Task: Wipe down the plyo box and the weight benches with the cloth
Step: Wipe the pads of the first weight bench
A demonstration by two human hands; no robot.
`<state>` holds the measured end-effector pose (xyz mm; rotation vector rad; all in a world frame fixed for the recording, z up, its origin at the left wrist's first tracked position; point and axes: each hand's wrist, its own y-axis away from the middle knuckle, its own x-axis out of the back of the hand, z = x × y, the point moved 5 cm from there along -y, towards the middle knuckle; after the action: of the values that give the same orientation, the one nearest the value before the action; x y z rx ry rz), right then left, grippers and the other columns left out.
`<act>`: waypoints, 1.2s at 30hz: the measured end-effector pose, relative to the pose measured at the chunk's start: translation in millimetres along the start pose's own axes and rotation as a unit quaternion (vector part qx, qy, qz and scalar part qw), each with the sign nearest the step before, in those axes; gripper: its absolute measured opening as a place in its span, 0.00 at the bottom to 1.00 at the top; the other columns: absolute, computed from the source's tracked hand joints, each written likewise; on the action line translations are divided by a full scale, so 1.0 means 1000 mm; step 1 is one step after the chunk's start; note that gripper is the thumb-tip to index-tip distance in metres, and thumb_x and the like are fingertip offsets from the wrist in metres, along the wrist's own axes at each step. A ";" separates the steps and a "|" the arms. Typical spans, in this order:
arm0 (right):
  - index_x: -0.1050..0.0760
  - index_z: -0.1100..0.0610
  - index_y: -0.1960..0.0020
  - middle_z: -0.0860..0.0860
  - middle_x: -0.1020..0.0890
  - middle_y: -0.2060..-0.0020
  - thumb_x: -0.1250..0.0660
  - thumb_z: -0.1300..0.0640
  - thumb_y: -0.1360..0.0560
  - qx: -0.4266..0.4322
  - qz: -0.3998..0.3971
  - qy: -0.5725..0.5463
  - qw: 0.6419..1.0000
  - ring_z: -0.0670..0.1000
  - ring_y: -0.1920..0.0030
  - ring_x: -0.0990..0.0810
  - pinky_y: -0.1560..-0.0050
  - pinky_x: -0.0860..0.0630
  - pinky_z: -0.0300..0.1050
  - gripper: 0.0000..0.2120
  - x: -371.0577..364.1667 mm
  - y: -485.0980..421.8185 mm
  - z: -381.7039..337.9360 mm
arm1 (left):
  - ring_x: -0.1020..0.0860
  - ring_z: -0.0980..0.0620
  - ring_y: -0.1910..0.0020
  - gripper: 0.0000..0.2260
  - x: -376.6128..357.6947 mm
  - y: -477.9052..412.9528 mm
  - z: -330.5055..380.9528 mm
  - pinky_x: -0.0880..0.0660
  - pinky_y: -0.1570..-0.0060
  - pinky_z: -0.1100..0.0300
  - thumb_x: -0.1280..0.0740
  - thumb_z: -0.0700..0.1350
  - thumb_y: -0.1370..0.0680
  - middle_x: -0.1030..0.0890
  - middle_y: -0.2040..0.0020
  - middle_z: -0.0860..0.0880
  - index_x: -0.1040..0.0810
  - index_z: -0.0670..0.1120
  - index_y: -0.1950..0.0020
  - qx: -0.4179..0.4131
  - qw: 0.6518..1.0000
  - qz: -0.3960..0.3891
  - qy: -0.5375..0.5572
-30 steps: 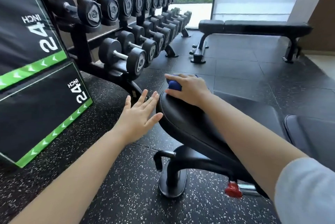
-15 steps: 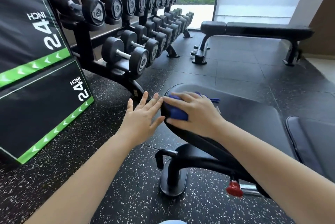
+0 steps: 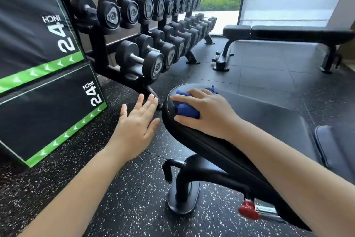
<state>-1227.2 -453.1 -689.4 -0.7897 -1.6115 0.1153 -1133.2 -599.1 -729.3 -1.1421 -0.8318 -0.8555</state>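
Right hand [image 3: 209,111] pressing blue cloth [image 3: 187,110] on bench pad [image 3: 269,121], left hand [image 3: 137,123] open beside

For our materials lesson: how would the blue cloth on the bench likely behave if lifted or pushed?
The cloth is bunched in folds under the right hand, so it is probably floppy and would droop if lifted. It fits under one hand, so it is likely light. On the smooth bench pad it would probably slide and crumple, not roll.

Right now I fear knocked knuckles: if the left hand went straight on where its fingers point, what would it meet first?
Probably the dumbbell rack's foot, close ahead of the left hand; the weight bench pad sits beside that line. Depth is unclear.
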 end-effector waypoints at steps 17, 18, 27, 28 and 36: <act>0.29 0.46 0.34 0.54 0.23 0.38 0.34 0.41 0.33 0.042 0.135 0.257 0.956 0.60 0.41 0.24 0.48 0.26 0.59 0.29 0.039 0.193 0.009 | 0.48 0.45 0.26 0.26 -0.026 0.035 0.136 0.53 0.36 0.39 0.57 0.57 0.19 0.42 0.25 0.44 0.44 0.45 0.26 -0.225 0.965 0.059 -0.125; 0.31 0.46 0.32 0.54 0.25 0.36 0.33 0.41 0.34 0.031 0.132 0.284 0.949 0.61 0.39 0.25 0.47 0.27 0.61 0.31 0.038 0.206 0.011 | 0.48 0.45 0.26 0.26 -0.030 0.035 0.142 0.52 0.36 0.38 0.57 0.57 0.19 0.42 0.25 0.44 0.43 0.45 0.26 -0.233 0.963 0.056 -0.125; 0.35 0.47 0.32 0.55 0.33 0.32 0.40 0.44 0.22 -0.056 0.266 0.264 0.925 0.61 0.35 0.30 0.43 0.29 0.60 0.20 0.034 0.276 0.032 | 0.49 0.46 0.26 0.26 -0.047 0.029 0.168 0.50 0.37 0.34 0.58 0.58 0.19 0.43 0.25 0.46 0.43 0.45 0.26 -0.291 0.950 0.053 -0.096; 0.33 0.47 0.33 0.55 0.32 0.33 0.38 0.44 0.23 -0.066 0.297 0.254 0.918 0.61 0.37 0.29 0.44 0.28 0.60 0.20 0.033 0.273 0.031 | 0.49 0.46 0.26 0.26 -0.047 0.029 0.167 0.51 0.37 0.34 0.58 0.58 0.19 0.43 0.25 0.46 0.43 0.45 0.26 -0.291 0.950 0.056 -0.093; 0.29 0.47 0.37 0.53 0.20 0.43 0.36 0.38 0.27 -0.185 0.393 0.314 0.844 0.58 0.44 0.23 0.51 0.27 0.57 0.23 0.027 0.232 0.008 | 0.51 0.46 0.26 0.27 -0.041 0.022 0.141 0.52 0.37 0.32 0.56 0.58 0.20 0.45 0.25 0.48 0.43 0.45 0.25 -0.256 0.962 0.057 -0.074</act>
<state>-1137.0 -259.3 -783.7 -1.5757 -0.6118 0.1108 -1147.9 -452.2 -744.8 -1.7082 -0.6721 -0.9243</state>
